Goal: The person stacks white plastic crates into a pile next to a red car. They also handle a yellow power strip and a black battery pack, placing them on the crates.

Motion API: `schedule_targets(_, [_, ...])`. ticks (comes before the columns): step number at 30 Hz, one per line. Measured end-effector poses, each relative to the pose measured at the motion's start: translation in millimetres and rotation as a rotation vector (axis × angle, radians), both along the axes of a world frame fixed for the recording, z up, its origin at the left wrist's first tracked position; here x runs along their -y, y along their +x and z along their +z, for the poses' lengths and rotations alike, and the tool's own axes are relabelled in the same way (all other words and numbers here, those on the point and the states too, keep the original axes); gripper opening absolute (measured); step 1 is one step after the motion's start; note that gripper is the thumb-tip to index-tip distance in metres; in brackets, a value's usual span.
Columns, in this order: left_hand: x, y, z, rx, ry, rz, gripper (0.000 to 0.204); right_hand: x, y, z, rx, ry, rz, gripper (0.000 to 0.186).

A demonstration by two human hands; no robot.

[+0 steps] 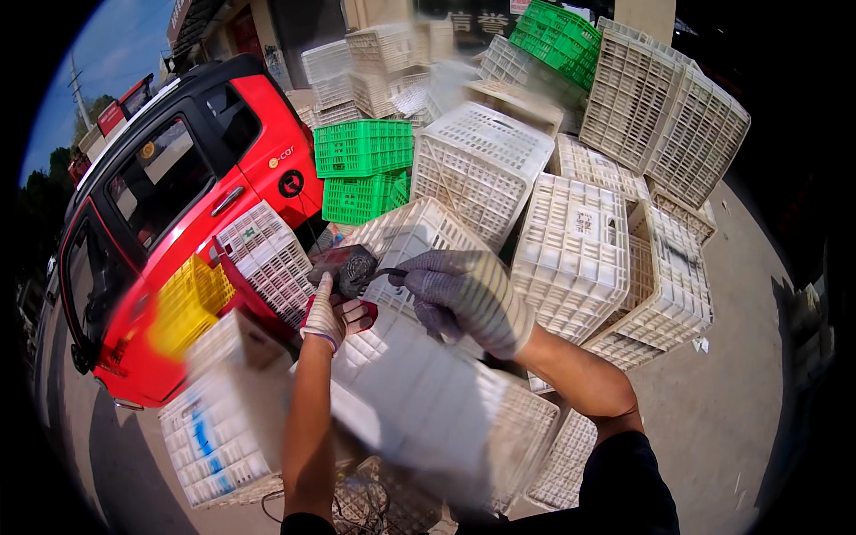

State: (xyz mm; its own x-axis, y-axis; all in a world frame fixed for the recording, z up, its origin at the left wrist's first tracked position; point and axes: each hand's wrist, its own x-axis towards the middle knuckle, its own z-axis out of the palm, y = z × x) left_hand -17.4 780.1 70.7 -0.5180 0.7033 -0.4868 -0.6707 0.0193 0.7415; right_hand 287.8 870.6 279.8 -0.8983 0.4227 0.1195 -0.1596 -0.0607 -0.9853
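Note:
My left hand [332, 314], in a pale glove with red patches, is closed round a dark grey roll [357, 270] with a coiled-looking end. What the roll is made of, I cannot make out. To its right, my right hand [464, 299] wears a striped, grey-fingered glove. Its fingers pinch a thin dark strand [389, 272] that runs out from the roll. Both hands are above white plastic crates [419, 227], and a large pale crate surface [419, 401] lies blurred below them.
White crates [571, 245] are stacked ahead and to the right, one of them tilted high up. Green crates [364, 147] stand beyond the roll. On the left are a yellow crate [192, 303] and a red vehicle [259, 156]. Tangled cord [370, 504] hangs near my left forearm.

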Motion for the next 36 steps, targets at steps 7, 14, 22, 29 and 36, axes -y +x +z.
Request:
schedule_targets(7, [-13, -30, -11, 0.197, -0.102, 0.125, 0.108, 53, -2, -39, 0.140, -0.011, 0.087, 0.027])
schedule_targets(14, [-15, -48, -17, 0.292, -0.137, 0.123, 0.093, 91, -31, -53, -0.283, 0.503, -0.083, 0.026])
schedule_targets(22, [-22, -38, -15, 0.129, -0.140, 0.165, 0.069, 141, -39, -82, -0.002, 0.495, 0.179, 0.037])
schedule_targets(29, [-10, -25, -22, 0.086, 0.066, 0.235, 0.057, 78, -9, -102, 0.089, 0.696, 0.450, 0.051])
schedule_targets(36, [0, -20, -25, 0.162, 0.324, 0.221, 0.050, -170, -24, -142, 0.419, 0.862, -0.810, 0.074])
